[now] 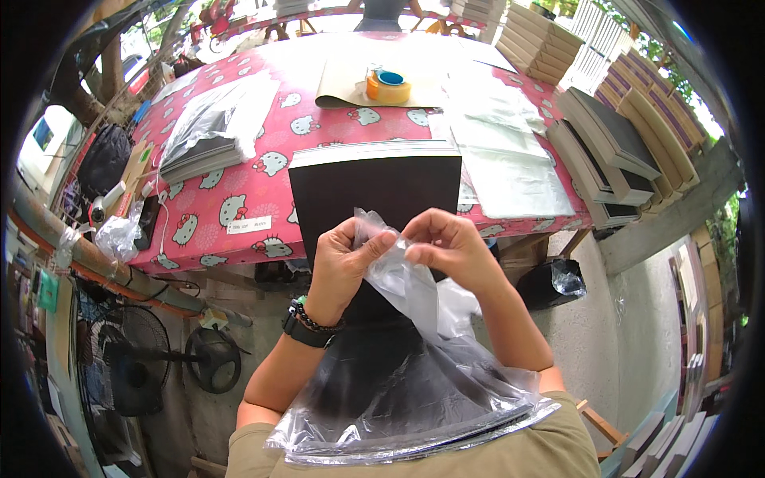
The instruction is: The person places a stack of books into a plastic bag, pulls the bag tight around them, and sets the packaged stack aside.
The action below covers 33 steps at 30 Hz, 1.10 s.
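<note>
Both of my hands pinch the gathered end of a clear plastic bag point(410, 295), which spreads down across my lap. My left hand point(344, 253), with a black watch and bracelets on its wrist, is closed, thumb over the plastic. Close beside it, my right hand point(453, 245) is also closed, with thumb and forefinger on the same gathered plastic. Just beyond my hands, a thick black-covered book point(378, 177) stands at the table's near edge, pale page edges up; my hands and the plastic hide its lower part.
The table has a pink patterned cover point(271, 195). On it lie tape rolls point(389, 86) on brown paper point(343, 86), plastic-wrapped books point(203, 143) at left and clear plastic sheets point(510, 159) at right. Dark-covered books point(606, 143) are stacked at the right edge. A fan point(131, 350) stands lower left.
</note>
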Tool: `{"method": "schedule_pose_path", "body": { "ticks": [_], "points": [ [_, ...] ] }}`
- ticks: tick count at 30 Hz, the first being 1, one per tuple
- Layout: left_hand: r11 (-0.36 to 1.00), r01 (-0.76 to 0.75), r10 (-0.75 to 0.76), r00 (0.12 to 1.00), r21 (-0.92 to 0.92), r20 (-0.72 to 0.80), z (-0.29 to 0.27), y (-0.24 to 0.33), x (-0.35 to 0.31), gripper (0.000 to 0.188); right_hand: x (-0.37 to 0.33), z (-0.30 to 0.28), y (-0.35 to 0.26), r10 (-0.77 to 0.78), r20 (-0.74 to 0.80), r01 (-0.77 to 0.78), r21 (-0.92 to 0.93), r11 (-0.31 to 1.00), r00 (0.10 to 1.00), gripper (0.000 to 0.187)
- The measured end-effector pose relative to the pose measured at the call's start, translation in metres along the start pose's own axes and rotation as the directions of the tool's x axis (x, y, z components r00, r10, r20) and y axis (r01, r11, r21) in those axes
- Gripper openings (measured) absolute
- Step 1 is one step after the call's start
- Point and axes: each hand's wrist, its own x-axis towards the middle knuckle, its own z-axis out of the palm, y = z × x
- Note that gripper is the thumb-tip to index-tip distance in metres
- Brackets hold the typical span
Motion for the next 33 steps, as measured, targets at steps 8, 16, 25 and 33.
{"method": "schedule_pose_path", "body": {
  "ticks": [8, 16, 25, 33],
  "points": [
    [0.948, 0.050, -0.080, 0.993, -0.313, -0.084, 0.008, -0.007, -0.002, 0.019, 0.003, 0.011, 0.012, 0.026, -0.123, -0.036, -0.078, 0.996, 0.992, 0.010],
    [0.963, 0.014, -0.036, 0.996, -0.268, -0.076, 0.008, -0.015, -0.001, 0.020, 0.001, 0.020, 0.017, -0.136, -0.194, 0.056, -0.371, 0.927, 0.972, 0.015],
    [0.773, 0.085, -0.040, 0.996, -0.629, 0.086, -0.023, -0.013, -0.021, 0.039, 0.011, -0.003, 0.026, 0.068, 0.095, -0.102, 0.431, 0.897, 0.993, 0.017],
    [0.991, -0.114, 0.080, 0.919, -0.067, -0.385, -0.168, -0.067, -0.067, 0.036, -0.031, -0.095, 0.044, 0.115, -0.370, 0.210, 0.725, 0.656, 0.922, 0.016]
  ]
}}
